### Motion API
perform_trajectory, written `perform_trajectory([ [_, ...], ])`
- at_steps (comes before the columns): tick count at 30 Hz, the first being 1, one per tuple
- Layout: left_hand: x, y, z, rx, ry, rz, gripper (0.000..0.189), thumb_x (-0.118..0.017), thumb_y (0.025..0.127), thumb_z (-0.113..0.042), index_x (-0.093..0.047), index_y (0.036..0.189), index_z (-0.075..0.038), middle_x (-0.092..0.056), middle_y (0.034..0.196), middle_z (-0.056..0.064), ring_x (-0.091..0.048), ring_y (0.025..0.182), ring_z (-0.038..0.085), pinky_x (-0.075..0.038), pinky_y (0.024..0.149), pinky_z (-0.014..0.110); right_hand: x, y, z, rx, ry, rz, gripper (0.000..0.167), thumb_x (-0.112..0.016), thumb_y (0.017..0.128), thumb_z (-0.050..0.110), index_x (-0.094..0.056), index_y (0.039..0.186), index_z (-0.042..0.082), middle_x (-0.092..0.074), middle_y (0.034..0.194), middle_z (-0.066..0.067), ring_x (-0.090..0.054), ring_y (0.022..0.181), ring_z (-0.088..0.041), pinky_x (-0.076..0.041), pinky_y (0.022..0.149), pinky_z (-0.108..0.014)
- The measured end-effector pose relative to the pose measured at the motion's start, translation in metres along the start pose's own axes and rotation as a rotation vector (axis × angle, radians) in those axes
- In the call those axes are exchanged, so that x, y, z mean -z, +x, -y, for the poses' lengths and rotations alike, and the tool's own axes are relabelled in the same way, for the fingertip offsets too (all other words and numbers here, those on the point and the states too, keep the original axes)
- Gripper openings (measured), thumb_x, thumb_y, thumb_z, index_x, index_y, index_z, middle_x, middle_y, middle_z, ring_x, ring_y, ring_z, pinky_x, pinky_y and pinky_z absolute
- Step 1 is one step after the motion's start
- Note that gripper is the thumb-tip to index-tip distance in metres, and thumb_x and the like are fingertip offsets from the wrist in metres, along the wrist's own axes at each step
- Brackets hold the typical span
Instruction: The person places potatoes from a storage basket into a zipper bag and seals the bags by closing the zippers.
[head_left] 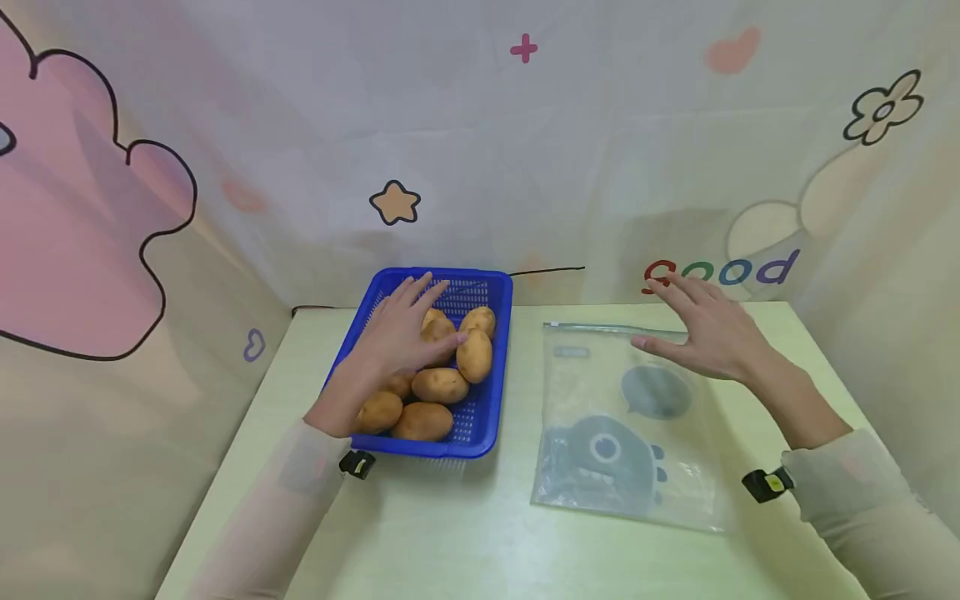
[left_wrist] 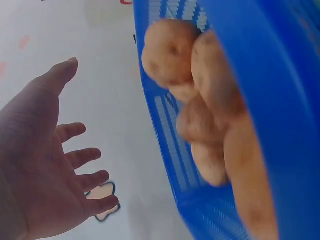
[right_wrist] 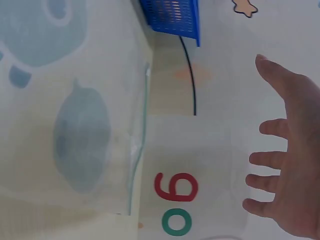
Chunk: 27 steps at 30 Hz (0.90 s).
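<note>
A blue plastic basket (head_left: 491, 417) on the left of the table holds several potatoes (head_left: 440, 386). Above it hovers my left hand (head_left: 393, 329), fingers extended and holding nothing. In the left wrist view that hand (left_wrist: 45, 165) is apart from the basket (left_wrist: 295, 100) and its potatoes (left_wrist: 210, 75). To the basket's right lies a flat translucent zip bag (head_left: 600, 450) printed with a one-eyed monster. Over the bag's upper right part is my right hand (head_left: 712, 329), its fingers spread and nothing in them. The right wrist view shows this hand (right_wrist: 295, 160) away from the bag (right_wrist: 120, 165).
The pale table (head_left: 450, 533) meets a patterned curtain (head_left: 480, 150) at the back, with more cloth on both sides. A thin black cord (head_left: 547, 271) shows behind the basket. Each wrist wears a small black device, such as the right one (head_left: 767, 484).
</note>
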<state>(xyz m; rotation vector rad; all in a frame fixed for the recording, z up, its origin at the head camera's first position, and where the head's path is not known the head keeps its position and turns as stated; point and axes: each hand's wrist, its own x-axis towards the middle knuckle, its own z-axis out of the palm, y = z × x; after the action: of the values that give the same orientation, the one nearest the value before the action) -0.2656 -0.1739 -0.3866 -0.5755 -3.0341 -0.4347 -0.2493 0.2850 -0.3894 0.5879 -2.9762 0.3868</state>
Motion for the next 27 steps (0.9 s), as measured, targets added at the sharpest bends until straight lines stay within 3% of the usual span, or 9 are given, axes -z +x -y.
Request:
perform_trajectory([
  [4,0.004,-0.008,0.027,0.007,-0.020,-0.059,0.088,-0.061,0.102,-0.061,-0.030,0.168,-0.013,-0.022,0.174,0.017,-0.017,0.160,0.041,-0.020,0.126,0.064,-0.005,0.009,-0.003,0.012,0.055,0.034,0.091,-0.069,0.095,0.062,-0.038,0.164,0.010,-0.033,0.167,-0.025,-0.030,0.150,-0.054,-0.041,0.102,-0.079],
  [8,0.001,-0.021,0.060,0.093,-0.086,-0.066,0.083,-0.061,0.106,-0.050,-0.026,0.168,-0.009,-0.022,0.172,0.024,-0.022,0.157,0.047,-0.029,0.121,0.068,-0.013,0.021,-0.008,0.026,0.075,0.058,0.090,-0.070,0.095,0.061,-0.042,0.162,0.007,-0.038,0.163,-0.027,-0.033,0.148,-0.053,-0.046,0.096,-0.078],
  [14,-0.001,-0.045,0.094,0.213,-0.258,-0.038,0.081,-0.058,0.108,-0.040,-0.018,0.168,-0.002,-0.025,0.166,0.034,-0.031,0.149,0.055,-0.034,0.116,0.071,-0.034,0.044,-0.017,0.059,0.077,0.082,0.084,-0.075,0.094,0.055,-0.051,0.153,0.001,-0.045,0.156,-0.031,-0.040,0.143,-0.054,-0.044,0.101,-0.077],
  [18,-0.002,-0.054,0.116,0.289,-0.443,-0.023,0.081,-0.055,0.110,-0.039,-0.013,0.169,-0.003,-0.033,0.162,0.034,-0.042,0.143,0.055,-0.039,0.114,0.067,-0.052,0.062,-0.016,0.024,0.119,0.114,0.083,-0.077,0.094,0.052,-0.052,0.152,-0.002,-0.047,0.153,-0.034,-0.044,0.139,-0.055,-0.042,0.106,-0.075],
  [22,-0.009,-0.059,0.129,0.357,-0.625,0.000,0.077,-0.053,0.112,-0.038,-0.013,0.170,-0.007,-0.042,0.159,0.032,-0.046,0.142,0.051,-0.040,0.115,0.066,-0.071,0.079,-0.015,-0.028,0.171,0.145,0.081,-0.079,0.094,0.047,-0.053,0.149,-0.006,-0.049,0.149,-0.037,-0.046,0.137,-0.055,-0.042,0.107,-0.073],
  [27,-0.017,-0.061,0.132,0.378,-0.724,0.012,0.069,-0.052,0.112,-0.026,-0.018,0.168,-0.004,-0.051,0.149,0.033,-0.057,0.132,0.046,-0.049,0.108,0.058,-0.093,0.089,-0.021,-0.073,0.183,0.186,0.071,-0.079,0.095,0.037,-0.056,0.144,-0.009,-0.055,0.139,-0.036,-0.049,0.129,-0.052,-0.045,0.104,-0.069],
])
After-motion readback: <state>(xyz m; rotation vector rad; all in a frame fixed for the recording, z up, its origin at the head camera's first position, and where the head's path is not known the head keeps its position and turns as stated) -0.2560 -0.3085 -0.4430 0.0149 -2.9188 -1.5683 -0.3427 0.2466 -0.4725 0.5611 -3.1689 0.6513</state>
